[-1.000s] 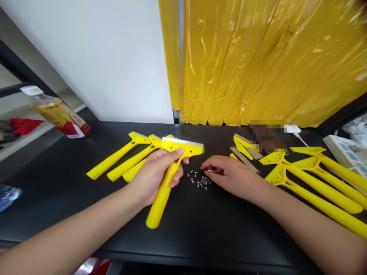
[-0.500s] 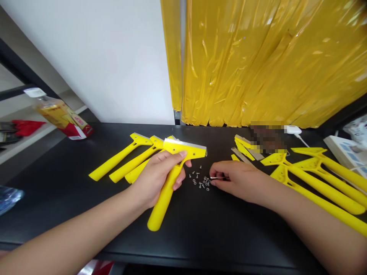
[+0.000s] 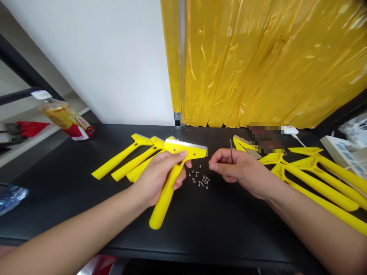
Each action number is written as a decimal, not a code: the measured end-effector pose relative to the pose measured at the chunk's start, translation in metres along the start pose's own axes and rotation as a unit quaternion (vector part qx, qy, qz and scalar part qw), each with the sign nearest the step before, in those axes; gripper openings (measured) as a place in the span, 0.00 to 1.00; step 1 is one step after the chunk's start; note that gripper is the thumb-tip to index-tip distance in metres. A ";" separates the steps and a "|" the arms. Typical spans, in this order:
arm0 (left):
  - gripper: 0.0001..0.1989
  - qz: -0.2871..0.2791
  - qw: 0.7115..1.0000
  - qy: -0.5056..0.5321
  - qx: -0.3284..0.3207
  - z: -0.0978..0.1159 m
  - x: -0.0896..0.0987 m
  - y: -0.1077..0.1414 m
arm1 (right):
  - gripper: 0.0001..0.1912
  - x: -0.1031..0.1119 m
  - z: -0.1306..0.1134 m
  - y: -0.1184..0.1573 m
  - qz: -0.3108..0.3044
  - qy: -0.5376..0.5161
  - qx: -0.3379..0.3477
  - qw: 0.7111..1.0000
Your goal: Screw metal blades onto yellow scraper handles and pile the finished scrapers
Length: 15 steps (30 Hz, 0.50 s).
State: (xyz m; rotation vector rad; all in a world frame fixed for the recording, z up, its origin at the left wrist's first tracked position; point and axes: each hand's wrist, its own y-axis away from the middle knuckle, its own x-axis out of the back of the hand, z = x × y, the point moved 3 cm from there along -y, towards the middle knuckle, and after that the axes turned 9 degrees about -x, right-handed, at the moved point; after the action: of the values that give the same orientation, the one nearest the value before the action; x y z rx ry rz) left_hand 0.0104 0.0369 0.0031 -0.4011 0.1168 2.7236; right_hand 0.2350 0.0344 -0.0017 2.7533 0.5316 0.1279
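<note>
My left fingers [image 3: 180,155] are clamped on the scraper [image 3: 163,198]; my right fingers [image 3: 223,168] close round a thin rod [image 3: 231,146]. I'd grip firmly, clear of the blade [image 3: 186,143].

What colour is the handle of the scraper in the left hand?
The scraper handle in the left hand is bright yellow, plainest in the head view.

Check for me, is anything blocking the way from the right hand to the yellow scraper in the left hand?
Nothing visible blocks it: only an open gap separates the right hand from the scraper. The little screws and rings lie on the table nearer the person, seemingly out of the way.
</note>
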 end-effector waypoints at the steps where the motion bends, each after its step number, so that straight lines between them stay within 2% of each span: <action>1: 0.18 -0.008 1.000 0.005 0.001 0.000 -0.002 0.001 | 0.13 -0.003 0.001 -0.001 -0.002 -0.060 -0.002 0.998; 8: 0.15 -0.027 0.999 0.024 -0.006 -0.005 -0.017 0.010 | 0.16 -0.023 0.007 0.002 -0.048 -0.189 -0.025 0.980; 15: 0.19 -0.068 0.998 0.017 0.011 -0.011 -0.020 0.013 | 0.17 -0.030 0.008 0.004 -0.056 -0.277 -0.034 0.959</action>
State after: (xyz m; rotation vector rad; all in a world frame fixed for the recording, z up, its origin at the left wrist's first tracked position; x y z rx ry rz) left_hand 0.0259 0.0161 -0.0009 -0.4323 0.1229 2.5808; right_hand 0.2097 0.0168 -0.0088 2.5180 0.5052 -0.6208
